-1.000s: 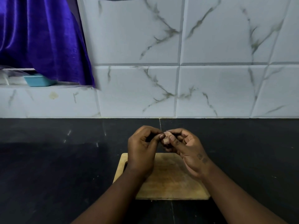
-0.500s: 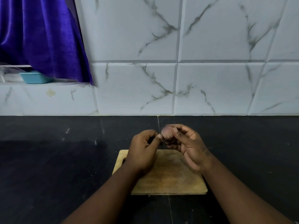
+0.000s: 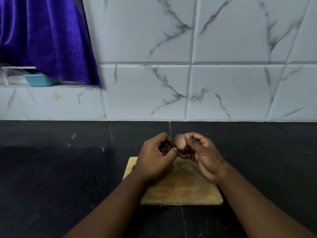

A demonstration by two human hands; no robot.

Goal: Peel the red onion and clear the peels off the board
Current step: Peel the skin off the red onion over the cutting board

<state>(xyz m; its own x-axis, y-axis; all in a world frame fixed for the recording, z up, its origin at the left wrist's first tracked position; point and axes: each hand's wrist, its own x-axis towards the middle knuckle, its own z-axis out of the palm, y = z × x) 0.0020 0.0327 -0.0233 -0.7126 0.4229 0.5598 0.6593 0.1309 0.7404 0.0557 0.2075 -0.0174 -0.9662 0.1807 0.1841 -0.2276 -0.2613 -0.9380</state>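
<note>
**A:** So where are we with the onion [image 3: 179, 141]? We've got it up in the air in the right hand [image 3: 205, 157]. The fingers are wrapped round its right side and underneath. It's roughly over the far edge of the board [image 3: 185, 191], not resting on the wood at all.

**B:** Yep. The bit that matters for the next pull is that the onion sits just right of the left hand [image 3: 154, 160], close enough to touch. Its long axis is tilted, with the pale bare end up and away from us. The dark ragged end points down toward the left thumb [image 3: 173, 150]. So the left is the free hand and the handy one for stripping. We'd guess the pull goes down and left, off that dark end.

**A:** What's the left doing though?

**B:** Its fingers are curled in, with dark flaky stuff tucked inside them. We think that's peel [image 3: 163, 148], but it's dim in there so don't quote us.

**A:** Anything different from half a second back?

**B:** A bit. Back then the left thumb tip was up against the onion's upper side. Now it's dropped to the lower dark end, and we can see more of the pale dome. The right hand's hold looks the same to us. A full second back both thumbs were pinched together over the onion and we could barely see it.
</note>
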